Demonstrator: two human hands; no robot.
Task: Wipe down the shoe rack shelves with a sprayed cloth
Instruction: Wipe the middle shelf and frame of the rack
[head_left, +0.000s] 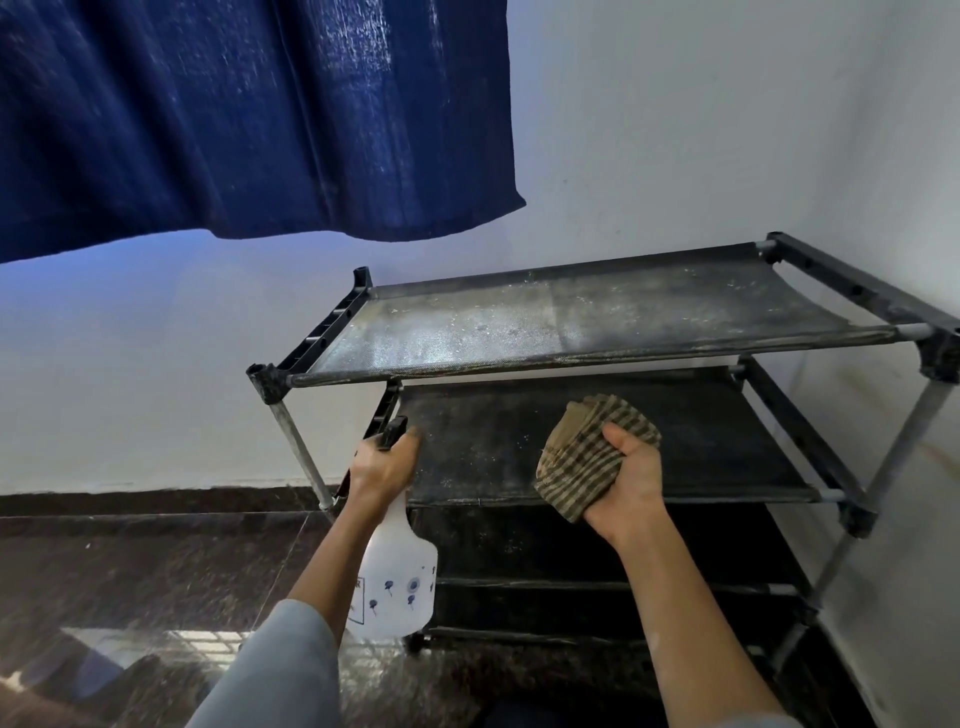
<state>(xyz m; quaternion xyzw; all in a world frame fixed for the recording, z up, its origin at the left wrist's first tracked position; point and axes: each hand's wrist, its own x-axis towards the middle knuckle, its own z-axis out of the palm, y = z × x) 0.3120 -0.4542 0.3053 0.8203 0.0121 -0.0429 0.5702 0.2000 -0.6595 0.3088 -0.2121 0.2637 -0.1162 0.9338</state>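
A black shoe rack (332, 375) with several fabric shelves stands against the white wall. Its top shelf (597, 317) is dusty and speckled white. My left hand (382, 470) grips the black trigger head of a white spray bottle (395, 587), whose nozzle points toward the second shelf (498, 447). My right hand (626, 483) holds a bunched brown checked cloth (584, 452) in front of the second shelf, a little to the right of the bottle's nozzle. The lower shelves lie in shadow.
A dark blue curtain (249, 119) hangs at the upper left above the rack. The floor (130, 582) is dark polished stone. White walls meet in a corner close to the rack's right end (883, 156).
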